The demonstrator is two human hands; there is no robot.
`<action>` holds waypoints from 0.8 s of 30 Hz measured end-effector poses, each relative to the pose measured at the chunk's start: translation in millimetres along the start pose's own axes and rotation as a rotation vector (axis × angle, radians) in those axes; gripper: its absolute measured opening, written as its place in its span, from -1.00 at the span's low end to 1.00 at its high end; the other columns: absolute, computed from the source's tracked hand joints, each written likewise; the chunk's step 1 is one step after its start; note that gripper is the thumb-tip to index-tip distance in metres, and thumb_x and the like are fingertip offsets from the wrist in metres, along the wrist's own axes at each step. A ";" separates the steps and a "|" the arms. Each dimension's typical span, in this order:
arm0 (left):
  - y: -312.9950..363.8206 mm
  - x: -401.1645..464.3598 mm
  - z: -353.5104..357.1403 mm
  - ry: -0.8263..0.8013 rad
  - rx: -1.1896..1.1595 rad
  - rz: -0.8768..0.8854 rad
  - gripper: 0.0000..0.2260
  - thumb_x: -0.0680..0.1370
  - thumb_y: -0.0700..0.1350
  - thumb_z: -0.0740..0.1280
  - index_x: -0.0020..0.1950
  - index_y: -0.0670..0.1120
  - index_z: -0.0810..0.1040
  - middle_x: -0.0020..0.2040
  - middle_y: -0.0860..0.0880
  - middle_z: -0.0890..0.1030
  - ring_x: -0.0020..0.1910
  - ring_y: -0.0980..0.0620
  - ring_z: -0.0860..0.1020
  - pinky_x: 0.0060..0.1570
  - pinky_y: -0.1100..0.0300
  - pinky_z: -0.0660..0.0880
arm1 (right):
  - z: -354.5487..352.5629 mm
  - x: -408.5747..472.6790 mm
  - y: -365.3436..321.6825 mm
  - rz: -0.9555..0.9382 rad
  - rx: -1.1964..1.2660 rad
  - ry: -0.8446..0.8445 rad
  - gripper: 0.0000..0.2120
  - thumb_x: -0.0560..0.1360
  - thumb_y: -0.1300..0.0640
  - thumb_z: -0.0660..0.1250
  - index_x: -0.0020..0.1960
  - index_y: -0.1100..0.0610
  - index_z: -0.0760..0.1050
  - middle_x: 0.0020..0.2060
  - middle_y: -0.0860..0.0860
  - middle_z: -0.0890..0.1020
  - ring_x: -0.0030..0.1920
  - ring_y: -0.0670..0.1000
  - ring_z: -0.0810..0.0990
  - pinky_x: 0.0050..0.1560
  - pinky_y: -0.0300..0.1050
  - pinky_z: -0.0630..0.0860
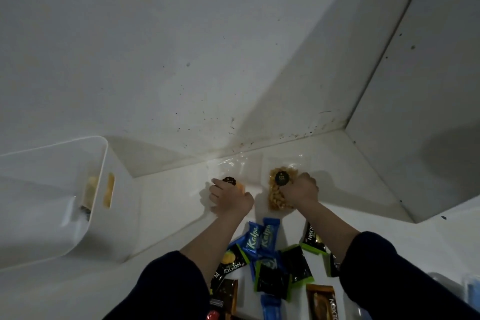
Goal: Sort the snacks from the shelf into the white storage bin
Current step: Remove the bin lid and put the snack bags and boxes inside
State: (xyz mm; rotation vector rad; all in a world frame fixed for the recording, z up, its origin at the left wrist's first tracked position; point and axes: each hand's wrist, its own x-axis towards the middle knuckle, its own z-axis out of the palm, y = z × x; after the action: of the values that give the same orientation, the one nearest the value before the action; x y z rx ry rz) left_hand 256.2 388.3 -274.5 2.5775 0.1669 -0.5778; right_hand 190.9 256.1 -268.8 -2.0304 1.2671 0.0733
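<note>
White shelf [168, 189] carries a white storage bin [104, 189] at left, yellow contents inside. Blue and black snack packets [267, 254] lie scattered near the front edge. Left hand [230, 199] grips a clear bag [233, 171]; right hand [301, 189] grips a clear bag of golden snacks [276, 192]

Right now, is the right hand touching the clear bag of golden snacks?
Touching. The head view shows the right hand with fingers curled over the clear bag of golden snacks on the shelf, with no gap between them.
</note>
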 end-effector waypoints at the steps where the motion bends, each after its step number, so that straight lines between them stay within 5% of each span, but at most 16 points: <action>1: -2.1 -2.3 -4.8 0.002 -0.040 0.026 -0.06 0.43 0.04 0.39 0.52 -0.22 -0.20 0.46 -0.17 0.08 0.41 -0.19 0.18 0.28 -0.10 0.31 | -1.6 -1.8 -1.0 0.007 0.029 -0.016 -0.70 0.36 0.11 0.35 0.01 0.28 0.48 0.01 0.23 0.58 0.00 0.20 0.58 -0.06 -0.05 0.52; 3: -7.4 -8.4 -16.8 -0.019 -0.121 0.094 -0.05 0.44 0.03 0.42 0.52 -0.22 -0.18 0.46 -0.19 0.09 0.41 -0.22 0.20 0.28 -0.06 0.34 | -5.7 -12.0 -3.5 0.014 0.087 -0.027 -0.86 0.32 0.18 0.33 -0.18 0.23 0.45 -0.12 0.19 0.59 -0.13 0.14 0.58 -0.28 -0.14 0.47; 6: -15.8 -22.2 -39.9 -0.060 -0.256 0.226 -0.04 0.44 0.05 0.44 0.53 -0.21 -0.18 0.48 -0.22 0.06 0.43 -0.24 0.22 0.33 -0.02 0.31 | -12.3 -38.6 -9.1 0.023 0.217 -0.023 -0.91 0.34 0.28 0.33 -0.18 0.26 0.44 -0.29 0.11 0.51 -0.27 0.07 0.52 -0.41 -0.21 0.38; 13: -33.3 -73.4 -126.7 -0.053 -0.542 0.492 -0.18 0.52 0.08 0.34 0.56 -0.10 -0.13 0.49 -0.16 0.08 0.43 -0.14 0.27 0.30 0.12 0.32 | -37.1 -122.2 -58.3 0.052 0.603 -0.032 -0.76 0.29 0.35 0.45 -0.13 0.24 0.42 -0.15 0.18 0.55 -0.09 0.17 0.56 -0.04 0.05 0.60; 20: -96.1 -104.0 -233.7 0.050 -0.653 0.636 -0.29 0.54 0.13 0.26 0.55 -0.04 -0.02 0.47 -0.10 0.10 0.40 -0.04 0.28 0.20 0.27 0.28 | -20.9 -221.9 -143.6 -0.085 0.811 -0.116 -0.81 0.46 0.14 0.37 0.03 0.16 0.46 -0.06 0.14 0.58 0.02 0.16 0.56 0.13 0.15 0.55; 24: -149.4 -93.4 -293.2 0.154 -0.690 0.650 -0.34 0.55 0.14 0.24 0.54 -0.02 0.01 0.42 -0.11 0.15 0.32 0.00 0.32 0.21 0.24 0.29 | 10.6 -271.5 -198.9 -0.145 0.828 -0.188 -0.79 0.47 0.04 0.32 0.04 0.12 0.47 -0.01 0.14 0.60 0.04 0.16 0.57 0.07 0.09 0.55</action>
State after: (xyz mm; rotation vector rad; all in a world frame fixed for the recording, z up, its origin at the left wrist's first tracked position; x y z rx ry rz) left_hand 247.6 660.7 -67.8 1.8389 -0.3552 -0.0482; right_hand 213.9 517.4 -57.6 -1.3453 0.8265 -0.2799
